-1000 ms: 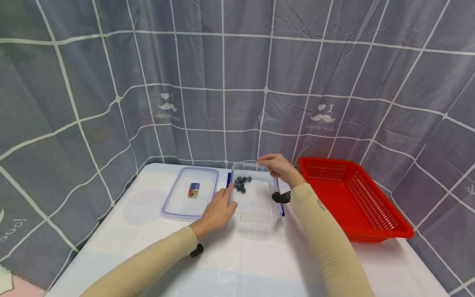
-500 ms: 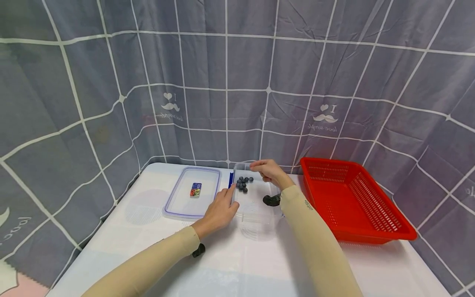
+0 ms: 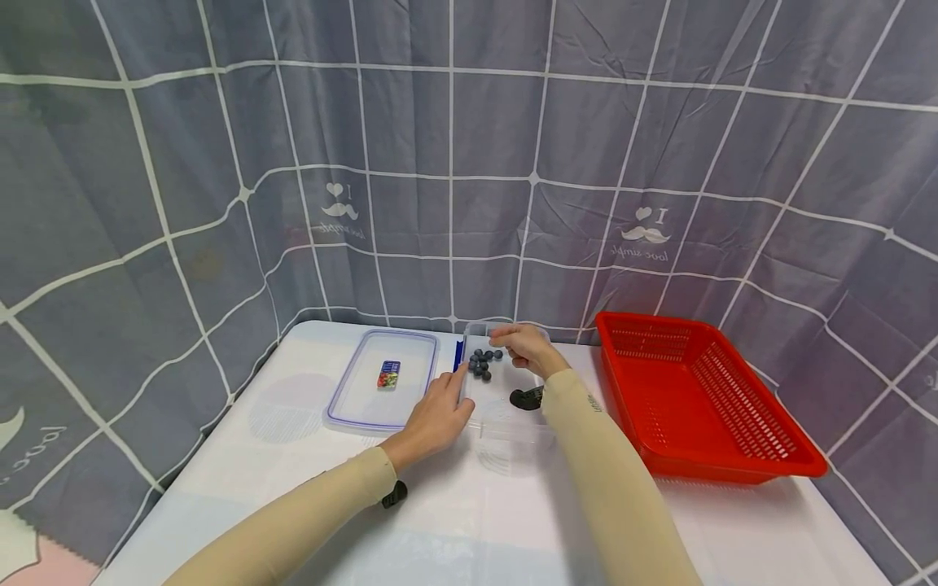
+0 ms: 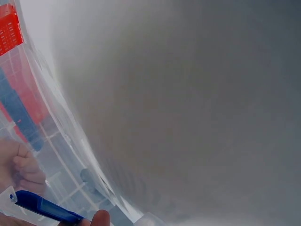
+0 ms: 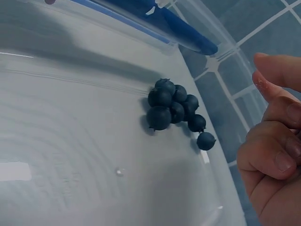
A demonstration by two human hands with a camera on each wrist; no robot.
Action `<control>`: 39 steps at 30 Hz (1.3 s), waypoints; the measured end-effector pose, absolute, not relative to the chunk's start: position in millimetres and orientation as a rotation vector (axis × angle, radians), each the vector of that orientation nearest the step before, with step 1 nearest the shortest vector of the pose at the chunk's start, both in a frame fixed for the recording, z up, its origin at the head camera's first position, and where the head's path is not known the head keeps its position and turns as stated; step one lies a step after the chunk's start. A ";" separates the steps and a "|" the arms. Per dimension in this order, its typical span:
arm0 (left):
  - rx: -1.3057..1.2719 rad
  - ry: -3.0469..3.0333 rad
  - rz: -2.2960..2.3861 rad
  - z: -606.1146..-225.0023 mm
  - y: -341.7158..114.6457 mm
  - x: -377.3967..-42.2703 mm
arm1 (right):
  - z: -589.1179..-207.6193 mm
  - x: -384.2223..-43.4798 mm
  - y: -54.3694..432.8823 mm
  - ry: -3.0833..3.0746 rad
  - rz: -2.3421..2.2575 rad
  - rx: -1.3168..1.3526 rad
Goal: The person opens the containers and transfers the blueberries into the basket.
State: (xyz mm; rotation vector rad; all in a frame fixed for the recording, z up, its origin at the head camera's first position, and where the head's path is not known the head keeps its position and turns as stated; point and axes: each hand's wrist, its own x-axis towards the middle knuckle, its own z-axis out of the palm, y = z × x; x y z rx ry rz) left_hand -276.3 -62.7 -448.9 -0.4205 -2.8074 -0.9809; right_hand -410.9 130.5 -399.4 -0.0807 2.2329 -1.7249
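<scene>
A clear plastic food container (image 3: 506, 407) stands uncovered on the table, with several blueberries (image 3: 479, 364) clustered inside near its left wall. My left hand (image 3: 437, 413) lies along that wall, its index finger extended at the rim. In the left wrist view, my fingertips (image 4: 100, 218) sit beside the container's blue latch (image 4: 44, 207). Over the container's back part is my right hand (image 3: 529, 347), just right of the berries. The right wrist view shows its fingers curled, thumb and index finger close together, with nothing visible between them; the blueberries (image 5: 171, 104) lie apart from it.
The container's flat lid (image 3: 352, 411), with blue-purple edging and a small fruit label (image 3: 388, 375), lies left of the container. A red perforated plastic basket (image 3: 681, 407) stands at the right. A grey checked curtain (image 3: 410, 220) hangs behind the white-covered table (image 3: 454, 521).
My right hand has moved left and slightly down, from the container's back right toward the blueberries. My left hand keeps its place at the left wall. The berries have not moved.
</scene>
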 end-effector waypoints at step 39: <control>-0.429 -2.802 -0.983 -446.9 -63.4 -273.9 | -433.0 -399.2 120.4 2.392 -1.371 0.195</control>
